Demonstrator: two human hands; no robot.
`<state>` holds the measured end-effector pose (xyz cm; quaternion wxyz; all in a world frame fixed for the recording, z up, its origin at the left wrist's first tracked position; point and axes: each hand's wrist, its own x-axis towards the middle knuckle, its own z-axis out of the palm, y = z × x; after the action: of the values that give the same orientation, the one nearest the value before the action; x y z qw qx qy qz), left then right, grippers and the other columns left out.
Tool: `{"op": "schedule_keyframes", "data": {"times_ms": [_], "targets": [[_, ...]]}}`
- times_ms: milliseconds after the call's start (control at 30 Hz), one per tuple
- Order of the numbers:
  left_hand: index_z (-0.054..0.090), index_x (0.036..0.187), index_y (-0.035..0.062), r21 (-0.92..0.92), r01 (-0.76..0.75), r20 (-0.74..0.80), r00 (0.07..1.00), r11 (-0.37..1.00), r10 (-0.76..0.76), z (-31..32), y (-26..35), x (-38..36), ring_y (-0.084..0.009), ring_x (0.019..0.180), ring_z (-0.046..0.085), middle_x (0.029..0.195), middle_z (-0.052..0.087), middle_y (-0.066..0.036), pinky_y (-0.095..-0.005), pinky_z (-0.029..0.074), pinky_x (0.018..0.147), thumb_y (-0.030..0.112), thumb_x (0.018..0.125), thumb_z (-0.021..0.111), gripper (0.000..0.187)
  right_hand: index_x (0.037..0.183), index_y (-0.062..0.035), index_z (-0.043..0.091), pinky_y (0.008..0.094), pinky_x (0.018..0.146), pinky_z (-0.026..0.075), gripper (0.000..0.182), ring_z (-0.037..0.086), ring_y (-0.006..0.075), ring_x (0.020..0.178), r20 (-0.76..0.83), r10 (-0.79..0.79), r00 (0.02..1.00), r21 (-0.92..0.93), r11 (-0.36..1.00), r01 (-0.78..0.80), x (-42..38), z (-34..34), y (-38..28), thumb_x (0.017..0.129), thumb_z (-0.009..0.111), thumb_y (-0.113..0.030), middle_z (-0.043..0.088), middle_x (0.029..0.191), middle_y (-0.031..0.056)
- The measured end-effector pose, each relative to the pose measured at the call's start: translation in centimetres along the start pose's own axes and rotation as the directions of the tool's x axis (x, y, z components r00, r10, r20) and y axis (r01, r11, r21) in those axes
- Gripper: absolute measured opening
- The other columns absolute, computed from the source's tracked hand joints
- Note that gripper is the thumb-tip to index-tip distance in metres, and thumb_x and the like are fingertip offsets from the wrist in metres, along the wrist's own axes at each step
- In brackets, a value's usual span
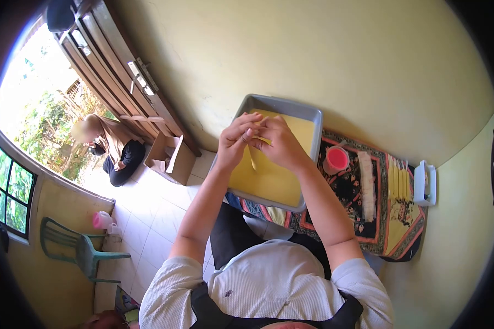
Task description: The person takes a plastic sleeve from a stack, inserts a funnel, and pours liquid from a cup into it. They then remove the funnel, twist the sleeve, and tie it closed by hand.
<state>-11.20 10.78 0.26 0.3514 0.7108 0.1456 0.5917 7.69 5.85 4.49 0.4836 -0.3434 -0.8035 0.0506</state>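
Note:
A grey rectangular tub [319,129] holds yellow liquid. Over it, my left hand [237,140] and my right hand [279,143] meet, their fingertips pressed together. A thin yellow strand [253,159] hangs below them toward the liquid. What the fingers pinch is too small to make out. To the right of the tub, a container of pink-red liquid [337,159] stands on a patterned cloth [347,192]. Beside it lie a long pale strip [366,186] and several yellow sticks [399,181] in a row.
A light blue holder [424,183] stands at the cloth's right end. Another person [115,145] sits by the open wooden door [123,71], near a cardboard box [170,158]. A green chair [82,249] and a pink jug [102,220] are on the left.

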Motion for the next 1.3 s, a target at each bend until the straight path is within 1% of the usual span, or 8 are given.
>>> {"op": "schedule_keyframes", "data": {"times_ms": [133,167,267,300,400,600,700,1300], "targets": [[0.066,0.146,0.0005,-0.225,0.187,-0.059,0.977,0.956,-0.205,0.4,0.9,-0.3,-0.0247,0.147,0.057,0.153,0.067,-0.015,-0.0419,0.039,0.126,0.029,0.114,0.065,0.044,0.097,-0.0042,0.077,0.0417,0.092,0.05,0.018,0.063,0.0324,0.095,0.047,0.126,0.991,0.09,0.987,-0.13,1.2,1.0,1.0,0.098,0.082,-0.021,0.067,0.089,0.009],[0.057,0.153,-0.0004,-0.178,0.174,-0.023,0.983,0.969,-0.181,0.4,1.1,-0.1,-0.022,0.144,0.056,0.151,0.065,-0.012,-0.04,0.042,0.122,0.044,0.118,0.055,0.057,0.096,-0.0038,0.076,0.0414,0.092,0.05,0.018,0.061,0.032,0.094,0.046,0.158,0.986,0.132,0.978,-0.162,1.7,0.8,0.7,0.098,0.081,-0.021,0.066,0.087,0.0093],[0.06,0.148,-0.0003,-0.372,0.323,-0.024,0.934,0.87,-0.357,-0.3,-1.7,-1.0,-0.0188,0.134,0.059,0.14,0.067,-0.009,-0.0387,0.045,0.117,0.054,0.119,0.045,0.063,0.097,-0.0038,0.076,0.0385,0.091,0.048,0.018,0.059,0.0283,0.092,0.057,0.168,0.984,0.203,0.963,-0.176,2.5,0.2,0.9,0.101,0.08,-0.021,0.062,0.087,0.0062],[0.062,0.145,-0.0008,-0.259,0.421,-0.038,0.895,0.869,-0.445,-0.1,-1.6,-1.2,-0.0158,0.127,0.059,0.135,0.066,-0.006,-0.0356,0.045,0.114,0.056,0.12,0.038,0.066,0.099,-0.004,0.076,0.0372,0.09,0.048,0.017,0.059,0.0267,0.092,0.063,0.159,0.985,0.22,0.961,-0.169,2.7,0.2,1.1,0.103,0.079,-0.02,0.062,0.088,0.0045],[0.058,0.151,-0.0008,-0.268,0.539,0.114,0.841,0.799,-0.529,-0.9,-2.5,-2.0,-0.0151,0.127,0.059,0.139,0.065,-0.005,-0.0339,0.044,0.115,0.05,0.122,0.034,0.063,0.102,-0.0031,0.078,0.035,0.084,0.049,0.017,0.059,0.0207,0.092,0.017,0.052,0.999,0.205,0.977,-0.054,2.9,0.6,1.9,0.105,0.077,-0.02,0.062,0.098,0.0032],[0.062,0.145,-0.0016,-0.235,0.42,0.116,0.908,0.877,-0.403,0.7,0.5,-0.8,-0.0158,0.125,0.06,0.133,0.067,-0.004,-0.0338,0.045,0.114,0.049,0.122,0.038,0.06,0.108,-0.0033,0.082,0.0311,0.085,0.051,0.022,0.061,0.0141,0.102,0.214,0.405,0.889,0.654,0.616,-0.438,2.4,0.8,1.7,0.108,0.074,-0.023,0.068,0.122,0.0049],[0.065,0.141,-0.001,-0.211,0.409,0.234,0.903,0.888,-0.361,-0.1,-0.6,-1.1,-0.0135,0.122,0.058,0.127,0.067,-0.002,-0.0323,0.045,0.112,0.047,0.122,0.042,0.056,0.11,-0.0036,0.081,0.0264,0.077,0.048,0.022,0.06,0.0086,0.093,0.243,0.462,0.853,0.761,0.455,-0.462,2.3,0.8,1.1,0.11,0.07,-0.022,0.068,0.13,0.0036],[0.065,0.12,0.002,-0.187,0.48,0.223,0.871,0.857,-0.438,0.6,-0.1,-0.2,-0.0134,0.112,0.058,0.112,0.064,-0.001,-0.0312,0.045,0.107,0.037,0.122,0.047,0.039,0.112,-0.0014,0.081,0.0269,0.076,0.043,0.026,0.056,0.009,0.08,0.213,0.611,0.762,0.84,0.283,-0.462,0.7,2.8,2.2,0.111,0.063,-0.02,0.07,0.089,-0.0009]]}}
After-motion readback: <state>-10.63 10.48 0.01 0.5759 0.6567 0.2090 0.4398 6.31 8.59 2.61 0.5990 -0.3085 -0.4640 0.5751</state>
